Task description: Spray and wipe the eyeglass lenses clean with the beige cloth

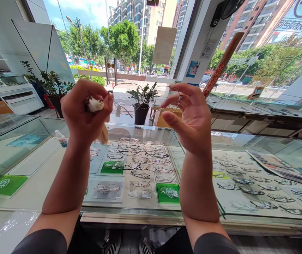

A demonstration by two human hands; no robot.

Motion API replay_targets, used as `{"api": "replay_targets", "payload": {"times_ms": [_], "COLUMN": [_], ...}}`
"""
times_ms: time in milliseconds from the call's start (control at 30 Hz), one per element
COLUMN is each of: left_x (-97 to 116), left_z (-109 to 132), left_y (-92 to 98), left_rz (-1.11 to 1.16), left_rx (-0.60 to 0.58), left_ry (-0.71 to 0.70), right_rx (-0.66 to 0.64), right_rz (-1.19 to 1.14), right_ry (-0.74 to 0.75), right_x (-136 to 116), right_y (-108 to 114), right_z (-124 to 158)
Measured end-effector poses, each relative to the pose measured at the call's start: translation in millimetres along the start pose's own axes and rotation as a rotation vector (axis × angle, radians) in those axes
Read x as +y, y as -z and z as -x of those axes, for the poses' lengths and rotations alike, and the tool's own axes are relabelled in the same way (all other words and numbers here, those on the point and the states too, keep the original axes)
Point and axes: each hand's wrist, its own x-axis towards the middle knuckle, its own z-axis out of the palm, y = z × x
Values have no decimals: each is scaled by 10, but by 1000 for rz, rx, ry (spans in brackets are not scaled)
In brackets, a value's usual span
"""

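Observation:
A pair of thin-rimmed round glasses (128, 108) is raised at head height above the glass counter, with a small tag hanging by one lens. My left hand (86, 109) is closed, pinching the glasses at their left end. A crumpled whitish cloth (95, 104) pokes out of that same fist, and a tan piece hangs below it. On the other side, my right hand (190, 116) has its fingers apart around the right lens, thumb low and fingers high. Whether a fingertip touches the rim there is unclear.
Rows of glasses (139, 174) lie in the glass display counter (140, 211). A small spray bottle (61, 138) stands at left. Green cards (6, 185) and a magazine (275, 164) lie at the sides. Potted plants (142, 113) stand beyond.

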Motion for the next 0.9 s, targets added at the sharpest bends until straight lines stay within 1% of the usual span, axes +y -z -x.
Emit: {"api": "replay_targets", "payload": {"times_ms": [67, 133, 267, 367, 533, 633, 733, 800, 900], "left_x": [-16, -16, 5, -24, -157, -196, -164, -117, -47], "left_z": [-2, 0, 31, 67, 105, 96, 52, 15, -11], "left_y": [-15, -42, -72, -51, 0, 15, 22, 36, 88], "left_rz": [-52, -30, 74, 56, -12, -23, 36, 37, 5], "left_rx": [-3, 2, -6, -36, -67, -109, -142, -165, -225], "left_ry": [-64, -86, -27, 10, -39, -57, -65, -55, 29], "right_rx": [6, 3, -4, -2, -19, -32, -25, -22, -23], "right_rz": [-9, -31, -21, 19, 75, 71, 41, 22, 24], "right_ry": [2, 17, 64, 77, 54, 42, -15, -53, -63], "right_x": [-7, -7, 17, 26, 3, -10, -24, -34, -45], "right_y": [4, 3, 5, 24, 63, 74, 82, 88, 96], "right_z": [-9, -17, -24, -20, -12, -9, -5, -2, -1]}}
